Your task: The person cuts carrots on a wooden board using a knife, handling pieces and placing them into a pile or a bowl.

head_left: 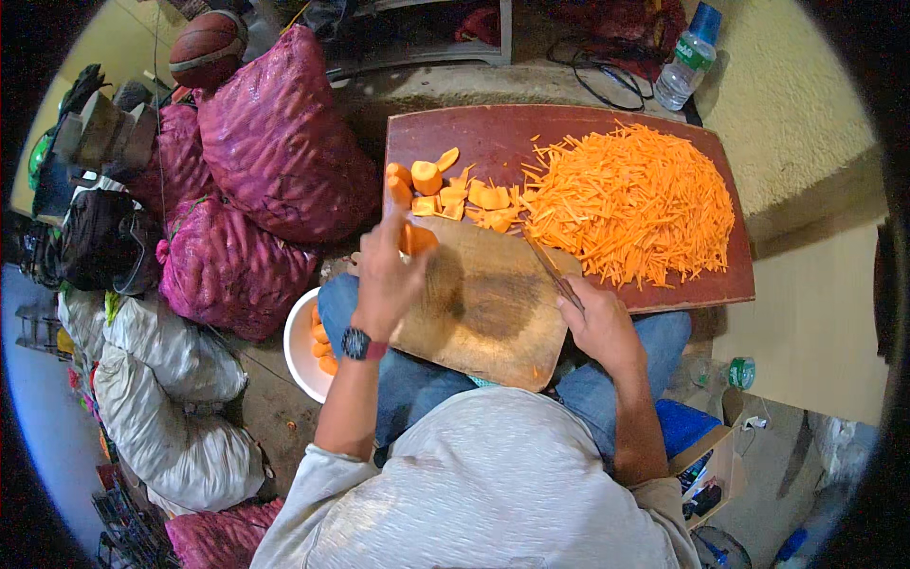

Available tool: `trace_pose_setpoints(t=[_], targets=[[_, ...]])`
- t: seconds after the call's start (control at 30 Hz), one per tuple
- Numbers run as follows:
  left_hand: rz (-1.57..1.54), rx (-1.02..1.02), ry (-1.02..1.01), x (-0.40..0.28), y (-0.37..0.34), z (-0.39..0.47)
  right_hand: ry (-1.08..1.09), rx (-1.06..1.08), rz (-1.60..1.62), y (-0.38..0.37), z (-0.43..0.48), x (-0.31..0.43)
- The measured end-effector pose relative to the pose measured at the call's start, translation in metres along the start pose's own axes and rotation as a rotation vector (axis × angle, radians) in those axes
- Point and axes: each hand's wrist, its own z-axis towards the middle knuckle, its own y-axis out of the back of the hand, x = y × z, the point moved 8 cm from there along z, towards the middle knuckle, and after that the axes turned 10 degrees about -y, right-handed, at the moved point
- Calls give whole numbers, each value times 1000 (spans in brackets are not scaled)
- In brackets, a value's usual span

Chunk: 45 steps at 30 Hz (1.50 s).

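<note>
My right hand (pixel 601 316) is closed round the handle of a knife (pixel 544 259), whose blade points up and left along the right edge of a worn wooden cutting board (pixel 498 306). Blurred by motion, my left hand (pixel 389 274) is at the board's upper left with fingers apart, beside an orange carrot piece (pixel 418 240); whether it touches the piece is unclear. Thick carrot chunks (pixel 426 178) and flat slices (pixel 490 197) lie beyond the board on a dark red tabletop (pixel 483 128). A large heap of carrot strips (pixel 633 206) covers the right side.
A white tub (pixel 302 377) with carrots stands on the floor at my left. Pink mesh sacks (pixel 284 142), a basketball (pixel 207 50) and white sacks (pixel 178 419) crowd the left. A plastic bottle (pixel 686 67) stands behind the tabletop, near a black cable (pixel 604 78). A wall bounds the right.
</note>
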Motion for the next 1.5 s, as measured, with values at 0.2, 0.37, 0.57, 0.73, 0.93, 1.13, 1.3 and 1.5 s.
trace_pose_setpoints(t=[0.2, 0.37, 0.57, 0.73, 0.93, 1.13, 1.3, 1.5], targets=[[-238, 333, 39, -57, -34, -72, 95, -17, -19, 0, -2, 15], [-307, 227, -65, -77, -34, -78, 131, 24, -10, -3, -23, 23], [-337, 222, -53, -77, -31, -78, 161, 161, 117, -21, -72, 54], [-313, 231, -69, -82, -33, -80, 121, 237, 101, -17, -90, 59], [-287, 228, -116, -83, -35, -81, 8, 382, 134, -14, -93, 52], [-289, 248, -107, -83, -36, -80, -32, 400, 80, -19, -88, 59], [-291, 230, -88, -82, -35, -80, -46, 435, 99, -33, -68, 58], [-290, 209, -105, -84, -38, -84, 2, 409, 100, -67, -29, 57]])
